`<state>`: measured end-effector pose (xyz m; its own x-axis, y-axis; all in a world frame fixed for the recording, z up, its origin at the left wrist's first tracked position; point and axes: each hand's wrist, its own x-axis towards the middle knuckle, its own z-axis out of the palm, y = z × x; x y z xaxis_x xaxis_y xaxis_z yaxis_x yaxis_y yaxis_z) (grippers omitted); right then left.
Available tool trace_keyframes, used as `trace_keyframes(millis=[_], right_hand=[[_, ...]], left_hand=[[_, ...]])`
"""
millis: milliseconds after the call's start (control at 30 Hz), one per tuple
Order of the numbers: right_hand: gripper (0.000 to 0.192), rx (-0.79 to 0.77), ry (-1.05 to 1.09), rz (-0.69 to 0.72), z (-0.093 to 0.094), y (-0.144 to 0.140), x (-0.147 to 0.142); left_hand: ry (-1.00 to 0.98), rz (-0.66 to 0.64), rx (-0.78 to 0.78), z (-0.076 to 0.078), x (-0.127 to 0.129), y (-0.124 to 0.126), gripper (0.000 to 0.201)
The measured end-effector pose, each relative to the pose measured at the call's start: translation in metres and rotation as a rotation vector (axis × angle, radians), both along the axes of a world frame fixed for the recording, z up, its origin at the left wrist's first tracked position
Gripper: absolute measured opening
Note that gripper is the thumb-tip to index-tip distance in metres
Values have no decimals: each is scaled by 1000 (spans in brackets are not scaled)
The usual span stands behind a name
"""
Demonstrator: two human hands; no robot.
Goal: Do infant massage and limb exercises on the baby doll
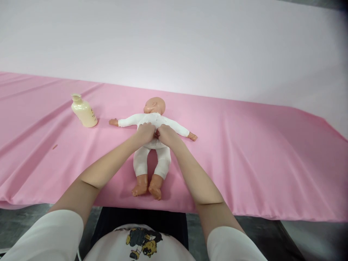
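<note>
A baby doll (154, 145) with a white cloth body lies flat, head toward the far side and face turned left. Its arms are spread, and its bare feet point toward me. On the middle of its torso rest both my hands, almost meeting. My left hand (146, 132) is closed, its fingers curled in against the doll. Beside it, my right hand (165, 135) is closed too, knuckles turned inward. The fingertips of both are hidden, so what they may pinch cannot be made out.
A cream pump bottle (85, 113) stands left of the doll. The pink cloth (252, 156) covers the table and has folds. Left of my forearm lies a tiny brownish strip (54, 146). Behind the table rises a white surface (174, 47).
</note>
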<state>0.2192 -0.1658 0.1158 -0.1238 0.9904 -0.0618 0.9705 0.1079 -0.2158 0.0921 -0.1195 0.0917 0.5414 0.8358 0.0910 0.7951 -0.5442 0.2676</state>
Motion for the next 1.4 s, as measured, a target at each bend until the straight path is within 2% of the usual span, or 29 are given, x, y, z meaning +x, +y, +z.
trace_keyframes(millis=[100, 167, 400, 533, 667, 900, 1067, 1233, 1400], right_hand=[[28, 21, -2, 5, -1, 2, 1], [26, 29, 7, 7, -2, 4, 2], [25, 88, 25, -56, -9, 12, 5], [25, 102, 77, -87, -16, 18, 8], [26, 119, 95, -76, -25, 25, 11], [24, 221, 63, -81, -38, 32, 12], [23, 230, 70, -56, -45, 37, 15], [28, 254, 169, -120, -53, 42, 17], [28, 291, 200, -84, -63, 48, 21]], left_hand=[[140, -25, 41, 8, 0, 0, 22], [160, -30, 37, 9, 1, 1, 24], [95, 3, 34, -4, 4, 14, 28], [67, 17, 23, -4, 4, 16, 27], [60, 8, 37, -5, 3, 16, 26], [46, 5, 147, -17, 1, 23, 26], [37, -6, 151, -22, 1, 30, 27], [-9, 8, 153, -24, -1, 33, 26], [-56, 24, 142, -28, -1, 37, 25]])
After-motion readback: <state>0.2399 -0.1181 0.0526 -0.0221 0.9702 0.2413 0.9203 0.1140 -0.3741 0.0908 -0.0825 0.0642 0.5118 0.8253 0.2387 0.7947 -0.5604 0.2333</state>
